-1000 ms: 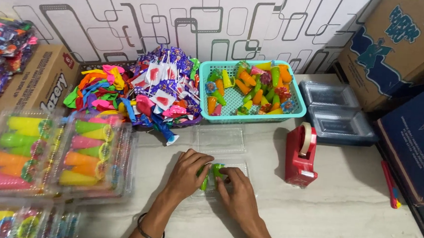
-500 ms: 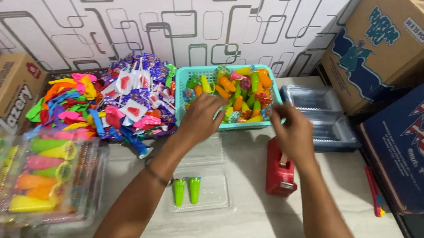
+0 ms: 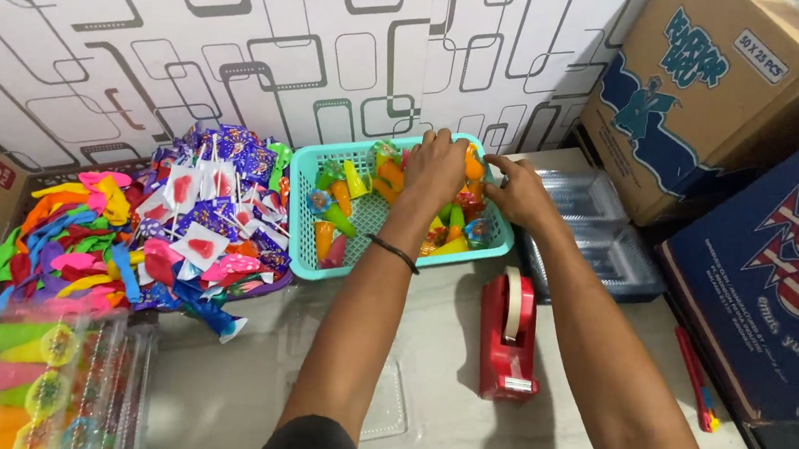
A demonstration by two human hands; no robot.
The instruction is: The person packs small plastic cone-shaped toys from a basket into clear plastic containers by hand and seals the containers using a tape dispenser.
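A teal plastic basket (image 3: 310, 237) stands at the back of the table and holds several small cone-shaped toys in orange, green, yellow and pink. My left hand (image 3: 436, 169) reaches into the basket's right half, fingers curled down among the cones. Just right of it, my right hand (image 3: 520, 194) rests at the basket's right rim, fingers bent toward an orange cone (image 3: 473, 164). Whether either hand grips a cone is hidden by the fingers. A clear plastic tray (image 3: 393, 404) lies on the table under my left forearm.
A red tape dispenser (image 3: 507, 340) stands between my arms. Stacked clear trays (image 3: 605, 239) sit right of the basket. Wrapped lollipops and balloons (image 3: 175, 218) are heaped at left, filled clear packs (image 3: 32, 382) at bottom left. Cardboard boxes (image 3: 718, 97) and a blue box (image 3: 771, 279) close the right side.
Both hands left the clear tray near the front, where two green cones were set down, and moved back into the teal basket. The view has shifted toward the basket.
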